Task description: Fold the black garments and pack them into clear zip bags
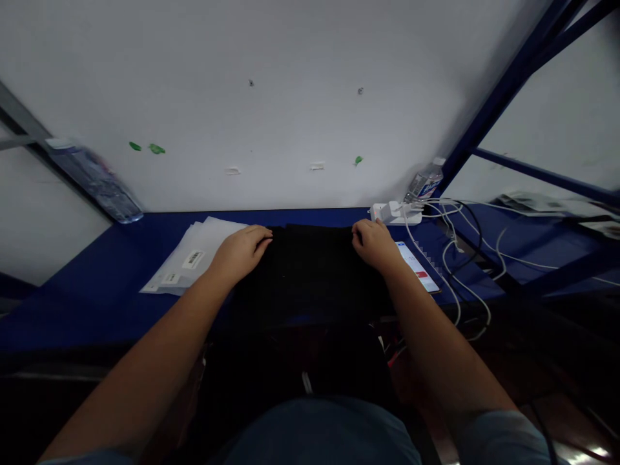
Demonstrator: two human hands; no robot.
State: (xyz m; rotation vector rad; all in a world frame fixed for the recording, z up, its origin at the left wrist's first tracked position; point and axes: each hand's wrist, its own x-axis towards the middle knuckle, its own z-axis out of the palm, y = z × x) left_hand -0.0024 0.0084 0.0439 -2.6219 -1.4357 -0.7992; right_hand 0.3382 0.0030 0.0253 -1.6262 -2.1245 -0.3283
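Observation:
A piece of black cloth [310, 265] lies across the blue table and reaches its front edge. My left hand [245, 248] pinches the cloth's far left corner, thumb and fingers together. At the far right corner, my right hand [372, 242] has its fingers closed on the same cloth. Beside my left hand is a stack of white plastic bags [201, 248] with barcode labels. The cloth's lower part merges into the dark area below the table edge.
Clear bottles stand at the back left [99, 181] and back right [426, 179]. A white power strip [397, 213] with tangled cables [455, 278] and a lit phone [417, 266] lie on the blue table [97, 284] at the right. A white wall [300, 116] rises behind.

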